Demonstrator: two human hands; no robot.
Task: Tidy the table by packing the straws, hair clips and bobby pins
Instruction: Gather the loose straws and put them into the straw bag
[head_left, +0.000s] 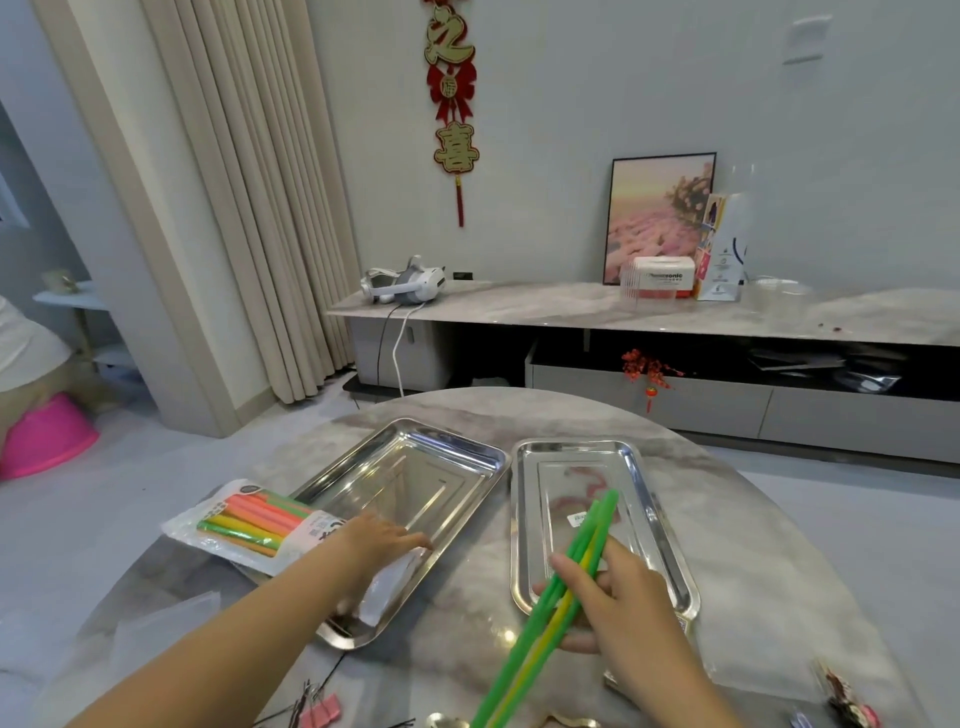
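My right hand grips a few green and yellow straws that slant up over the right steel tray. My left hand reaches over the left steel tray and rests with fingers stretched on the plastic straw bag, which holds orange, yellow and green straws and lies across that tray's left rim. Black bobby pins and a pink hair clip lie at the table's near edge. Another hair clip sits at the near right.
The round marble table carries a clear plastic bag at the near left. Beyond it stands a low TV bench with a headset, a box and a framed picture. A pink basin sits on the floor at left.
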